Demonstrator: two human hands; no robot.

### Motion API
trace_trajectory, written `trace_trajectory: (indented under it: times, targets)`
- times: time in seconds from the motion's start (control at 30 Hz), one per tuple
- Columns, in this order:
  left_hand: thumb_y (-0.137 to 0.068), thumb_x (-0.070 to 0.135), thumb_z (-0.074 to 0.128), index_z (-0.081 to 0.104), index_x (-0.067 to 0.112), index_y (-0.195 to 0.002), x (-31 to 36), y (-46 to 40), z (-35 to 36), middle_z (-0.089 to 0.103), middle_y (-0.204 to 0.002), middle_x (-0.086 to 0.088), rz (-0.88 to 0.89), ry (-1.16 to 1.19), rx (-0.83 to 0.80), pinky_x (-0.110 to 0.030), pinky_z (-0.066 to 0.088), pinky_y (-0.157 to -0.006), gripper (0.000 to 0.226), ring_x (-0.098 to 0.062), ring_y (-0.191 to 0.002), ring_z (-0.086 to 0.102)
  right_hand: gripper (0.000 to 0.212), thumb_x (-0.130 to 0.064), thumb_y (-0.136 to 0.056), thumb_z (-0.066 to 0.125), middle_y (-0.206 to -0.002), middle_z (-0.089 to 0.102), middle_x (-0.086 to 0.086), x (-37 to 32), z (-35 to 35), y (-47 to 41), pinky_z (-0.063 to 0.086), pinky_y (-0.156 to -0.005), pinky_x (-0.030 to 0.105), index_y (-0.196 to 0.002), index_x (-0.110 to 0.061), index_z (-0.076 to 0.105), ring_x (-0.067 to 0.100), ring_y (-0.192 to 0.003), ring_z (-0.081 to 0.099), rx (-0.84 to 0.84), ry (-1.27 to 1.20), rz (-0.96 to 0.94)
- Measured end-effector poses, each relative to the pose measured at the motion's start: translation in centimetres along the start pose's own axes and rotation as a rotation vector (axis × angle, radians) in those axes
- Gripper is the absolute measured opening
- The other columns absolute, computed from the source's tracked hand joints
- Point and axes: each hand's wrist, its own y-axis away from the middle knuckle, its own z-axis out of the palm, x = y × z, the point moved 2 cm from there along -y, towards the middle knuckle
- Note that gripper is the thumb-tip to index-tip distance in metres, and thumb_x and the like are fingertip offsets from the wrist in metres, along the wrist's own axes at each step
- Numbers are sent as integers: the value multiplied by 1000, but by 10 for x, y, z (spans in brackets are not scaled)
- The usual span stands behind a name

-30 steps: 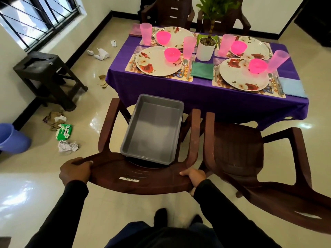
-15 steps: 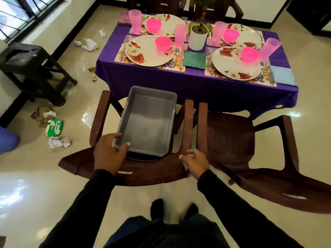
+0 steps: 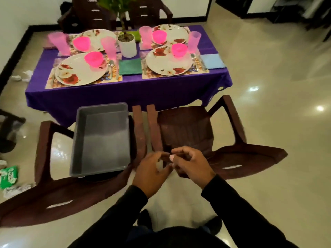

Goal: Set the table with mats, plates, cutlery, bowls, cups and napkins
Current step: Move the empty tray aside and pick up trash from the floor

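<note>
Soft, even indoor light, moderately bright. White glare spots shine on the glossy floor at three o'clock, with paler sheen at nine. Motion blur softens the whole frame, most at the edges. Wide-angle distortion bows the table and the chairs.

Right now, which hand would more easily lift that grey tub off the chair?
Probably the left hand: it hovers nearer the grey tub's near corner. The right hand sits farther away, over the other chair.
</note>
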Motion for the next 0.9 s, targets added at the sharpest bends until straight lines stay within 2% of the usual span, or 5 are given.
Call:
trace_trajectory:
  times: [0.17, 0.4, 0.53, 0.63, 0.9]
  targets:
    - [-93, 30, 58, 65, 28, -118, 113, -29, 88, 67, -111, 15, 85, 241, 18, -31, 55, -90, 26, -3, -104, 63, 14, -20, -88, 73, -97, 72, -4, 6, -115, 13, 55, -73, 20, -102, -19, 71, 7, -90, 68, 178, -14, -114]
    - [-92, 21, 67, 69, 26, -113, 219, -76, 210, 71, -107, 10, 161, 230, -112, -36, 57, -88, 21, -5, -100, 67, 20, -27, -86, 73, -95, 74, -1, 51, -287, 33, 60, -83, 38, -103, -17, 73, 14, -90, 70, 360, -23, -77]
    - [-93, 18, 66, 68, 24, -112, 249, -98, 243, 72, -104, 10, 112, 300, -105, -34, 61, -82, 20, -6, -97, 69, 44, -53, -71, 65, -92, 73, -3, 61, -332, 31, 60, -79, 42, -98, -20, 74, 14, -88, 69, 353, 9, -45]
    - [-95, 20, 64, 66, 24, -112, 269, -115, 275, 70, -104, 9, 56, 325, -118, -24, 60, -70, 17, -9, -100, 67, 29, -42, -82, 69, -93, 71, -1, 67, -373, 14, 60, -79, 45, -99, -18, 72, 17, -88, 68, 336, 32, -6]
    - [-88, 39, 72, 65, 23, -121, 298, -192, 334, 69, -114, 3, -126, 408, -146, -44, 57, -93, 37, -14, -108, 66, 27, -38, -87, 70, -100, 67, -4, 86, -463, -49, 59, -79, 36, -108, -20, 68, 16, -89, 67, 241, 5, 11]
